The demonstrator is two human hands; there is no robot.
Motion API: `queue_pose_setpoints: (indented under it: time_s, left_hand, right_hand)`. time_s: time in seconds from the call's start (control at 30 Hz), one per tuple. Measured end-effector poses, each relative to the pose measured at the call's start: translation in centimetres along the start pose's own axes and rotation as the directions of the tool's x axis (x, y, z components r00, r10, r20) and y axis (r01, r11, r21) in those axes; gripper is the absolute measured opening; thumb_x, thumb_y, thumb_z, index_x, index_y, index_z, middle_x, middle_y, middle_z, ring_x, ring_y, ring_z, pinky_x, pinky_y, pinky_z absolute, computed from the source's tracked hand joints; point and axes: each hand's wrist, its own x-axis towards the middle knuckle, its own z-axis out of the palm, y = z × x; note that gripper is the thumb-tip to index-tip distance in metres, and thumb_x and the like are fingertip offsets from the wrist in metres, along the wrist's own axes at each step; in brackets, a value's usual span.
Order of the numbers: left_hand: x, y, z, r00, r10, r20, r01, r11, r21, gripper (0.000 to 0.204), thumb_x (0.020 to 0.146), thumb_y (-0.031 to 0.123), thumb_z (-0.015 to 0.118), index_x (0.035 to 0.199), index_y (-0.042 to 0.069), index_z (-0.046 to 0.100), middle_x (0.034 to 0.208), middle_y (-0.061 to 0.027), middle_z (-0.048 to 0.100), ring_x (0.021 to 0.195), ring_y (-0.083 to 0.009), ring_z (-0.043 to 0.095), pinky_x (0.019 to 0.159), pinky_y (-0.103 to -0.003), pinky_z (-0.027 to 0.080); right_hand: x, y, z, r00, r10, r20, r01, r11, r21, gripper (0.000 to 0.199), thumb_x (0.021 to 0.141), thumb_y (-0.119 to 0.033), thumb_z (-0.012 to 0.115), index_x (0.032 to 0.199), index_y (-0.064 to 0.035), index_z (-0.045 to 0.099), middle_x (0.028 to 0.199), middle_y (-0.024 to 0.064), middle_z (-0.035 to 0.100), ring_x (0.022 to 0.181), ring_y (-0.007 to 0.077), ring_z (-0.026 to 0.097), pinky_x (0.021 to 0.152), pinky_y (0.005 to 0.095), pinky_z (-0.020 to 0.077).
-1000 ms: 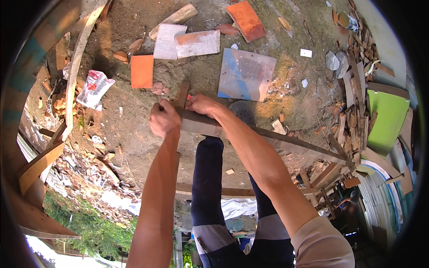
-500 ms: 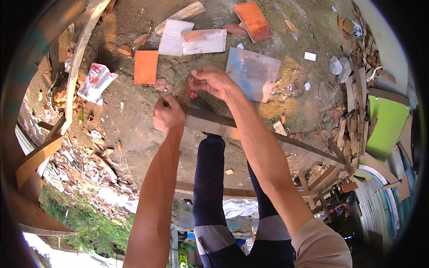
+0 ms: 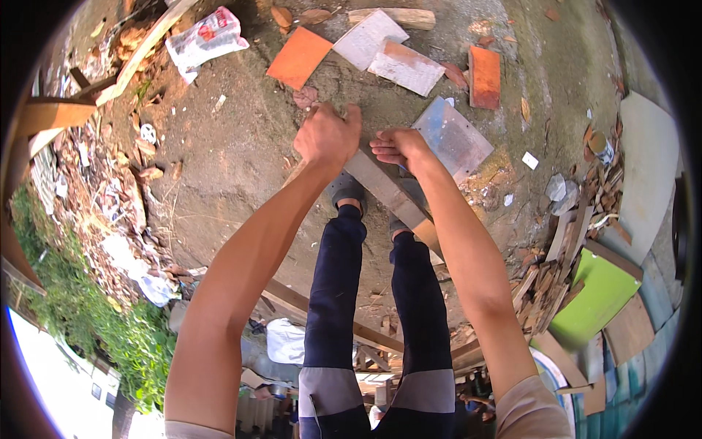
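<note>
My left hand (image 3: 327, 135) is closed in a fist over the upper end of a long wooden plank (image 3: 387, 188), its thumb on the right. The fingers' undersides are hidden. Right of that end, my right hand (image 3: 398, 148) hangs just beside the plank, fingers loosely bent and pointing left, with nothing visible in them. Slanting down to the right, the plank passes over my feet and behind my right forearm. A short pale strip of wood (image 3: 295, 174) shows at my left forearm's edge. My left shoe (image 3: 345, 187) is on the ground below the plank.
Ahead lie an orange tile (image 3: 300, 58), two whitish tiles (image 3: 371, 38) (image 3: 406, 67), another orange tile (image 3: 484, 77) and a grey-blue plate (image 3: 455, 140). A crumpled plastic bag (image 3: 208, 40) sits far left. Wood scraps (image 3: 545, 282) and a green panel (image 3: 596, 296) are at right.
My view has turned, so the tiles appear farther right. My left hand has moved up and right to the plank's end; my right hand is now lower and to the right, apart from it.
</note>
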Motion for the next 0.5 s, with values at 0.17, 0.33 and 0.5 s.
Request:
queue_pose_setpoints:
  time_s: [0.17, 0.33, 0.5]
  left_hand:
    - [0.4, -1.0, -1.9, 0.979, 0.150, 0.139, -0.140, 0.987, -0.076, 0.070, 0.091, 0.067, 0.049, 0.089, 0.001, 0.074, 0.088, -0.0218, 0.073, 0.088, -0.0384, 0.072, 0.080, -0.049, 0.055]
    - [0.3, -2.0, -3.5, 0.931, 0.324, 0.169, -0.317, 0.946, -0.072, 0.079, 0.089, 0.073, 0.048, 0.082, -0.001, 0.075, 0.079, -0.0195, 0.072, 0.080, -0.0328, 0.074, 0.073, -0.044, 0.058]
    - [0.1, -2.6, -2.8, 0.948, 0.299, 0.106, -0.284, 0.949, -0.134, 0.070, 0.090, 0.067, 0.053, 0.085, 0.001, 0.076, 0.080, -0.0177, 0.073, 0.080, -0.0305, 0.074, 0.072, -0.042, 0.058]
  right_hand:
    - [-0.2, 0.2, -0.2, 0.994, -0.088, -0.068, 0.092, 0.994, 0.056, 0.021, 0.095, -0.006, 0.062, 0.108, 0.0105, 0.064, 0.102, 0.0209, 0.072, 0.084, 0.0252, 0.073, 0.073, 0.0323, 0.0644]
    - [-0.7, 0.0, 0.1, 0.980, -0.169, -0.107, 0.170, 0.985, -0.001, 0.020, 0.094, -0.005, 0.063, 0.106, 0.0107, 0.064, 0.098, 0.0192, 0.071, 0.083, 0.0247, 0.073, 0.076, 0.0329, 0.0644]
    - [-1.1, 0.2, -0.5, 0.964, -0.237, -0.123, 0.208, 0.954, -0.214, 0.022, 0.090, -0.003, 0.059, 0.110, 0.0055, 0.065, 0.096, 0.0121, 0.071, 0.079, 0.0188, 0.070, 0.073, 0.0319, 0.0619]
